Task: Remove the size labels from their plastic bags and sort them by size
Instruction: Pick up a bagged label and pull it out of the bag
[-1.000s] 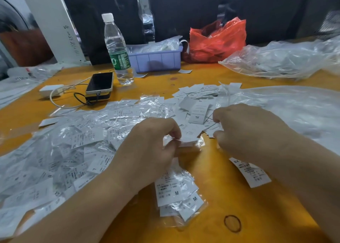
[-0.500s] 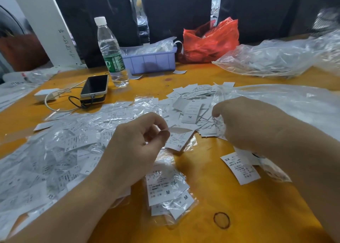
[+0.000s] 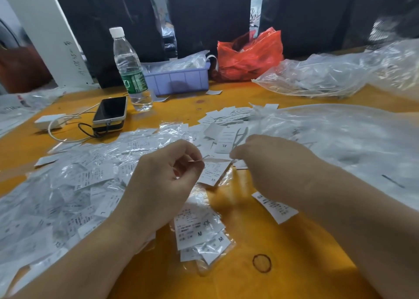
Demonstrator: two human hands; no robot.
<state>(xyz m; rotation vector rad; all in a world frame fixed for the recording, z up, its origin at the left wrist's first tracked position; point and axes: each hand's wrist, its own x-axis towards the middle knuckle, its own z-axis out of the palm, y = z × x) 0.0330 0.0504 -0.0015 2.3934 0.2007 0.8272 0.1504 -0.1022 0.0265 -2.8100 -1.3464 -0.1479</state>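
Holding a small clear plastic bag [image 3: 216,162] of white size labels between both hands, just above the orange table [image 3: 294,264].

Your left hand [image 3: 163,185] pinches the bag's left edge w/ thumb and forefinger; your right hand [image 3: 269,165] grips its right end, fingers curled. Label marked SX shows thru the plastic. Bagged stack of M labels [image 3: 199,235] lies below your left hand; loose XL label [image 3: 224,143] sits just beyond.

Two bare forearms, no sleeves in view, hands [image 3: 158,185] without rings or gloves
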